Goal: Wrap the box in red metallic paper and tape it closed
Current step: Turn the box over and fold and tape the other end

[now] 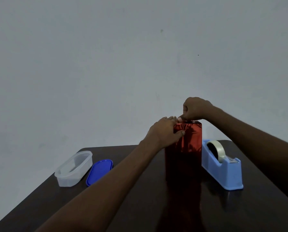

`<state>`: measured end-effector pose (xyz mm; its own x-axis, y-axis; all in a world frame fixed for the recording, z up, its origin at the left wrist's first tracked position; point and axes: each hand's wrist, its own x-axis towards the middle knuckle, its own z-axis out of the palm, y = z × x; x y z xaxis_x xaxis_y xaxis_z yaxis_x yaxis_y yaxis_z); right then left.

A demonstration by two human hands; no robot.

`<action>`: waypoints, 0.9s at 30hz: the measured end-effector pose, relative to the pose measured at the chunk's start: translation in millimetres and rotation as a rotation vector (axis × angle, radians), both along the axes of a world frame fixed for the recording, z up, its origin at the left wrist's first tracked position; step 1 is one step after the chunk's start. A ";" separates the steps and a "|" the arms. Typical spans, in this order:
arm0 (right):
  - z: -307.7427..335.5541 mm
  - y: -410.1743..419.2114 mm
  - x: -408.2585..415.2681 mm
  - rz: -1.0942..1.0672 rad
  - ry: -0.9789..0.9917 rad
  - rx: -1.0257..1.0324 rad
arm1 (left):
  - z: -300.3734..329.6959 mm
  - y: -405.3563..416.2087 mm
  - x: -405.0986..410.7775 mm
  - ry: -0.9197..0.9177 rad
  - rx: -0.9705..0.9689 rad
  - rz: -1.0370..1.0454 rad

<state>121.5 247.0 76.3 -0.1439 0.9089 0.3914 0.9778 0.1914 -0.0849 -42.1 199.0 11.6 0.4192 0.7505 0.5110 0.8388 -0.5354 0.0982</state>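
**Wrap nearly complete; top end under closure**

The box [184, 151] stands upright at the centre of the dark counter [139, 206], its visible faces fully covered in the red metallic paper [190, 134]. No bare box surface shows from this side. The far faces and the bottom end are hidden, so their state cannot be confirmed.

Both hands are working at the top end. The left hand [163, 131] comes in from 7 o'clock and grips the upper left corner of the box, thumb pressed against the near face and fingers curled over the top edge: a clenched hold that steadies the package. The right hand [196, 108] reaches in from 3 o'clock and sits above the top, its grip closed in a pinch with the thumb tip pushed down onto the folded paper at the top left. Whether a strip of tape is under that thumb cannot be told; none is visible.

The blue tape dispenser [222, 164] sits just beside the box at 3 o'clock, a clear roll mounted in it. At 9 o'clock, well apart, lie a clear plastic tub [73, 169] and its blue lid [99, 171], neither in use.

Assessment: body wrapping appears done. Remaining, in my judgement, is securing the top folds with tape and checking the unseen ends and seam.
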 end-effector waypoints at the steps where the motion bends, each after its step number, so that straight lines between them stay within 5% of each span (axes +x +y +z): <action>1: -0.7 -1.2 -1.8 -0.027 -0.009 0.020 | -0.2 0.8 -0.3 -0.004 0.000 -0.001; 6: 2.9 -18.7 2.8 -0.211 0.006 -0.086 | -2.3 5.9 -1.1 -0.014 -0.010 0.007; 15: -31.6 -23.9 2.3 -0.073 0.858 -0.349 | -3.5 10.0 -2.9 -0.009 -0.018 0.016; 27: -36.3 -23.5 6.2 -0.038 0.858 -0.318 | 1.8 11.2 -2.7 0.045 -0.021 0.033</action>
<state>127.7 223.6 40.0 0.1131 0.9903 0.0804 0.5599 0.0033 -0.8286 -44.8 210.2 13.4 0.4162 0.7746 0.4763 0.8598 -0.5056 0.0710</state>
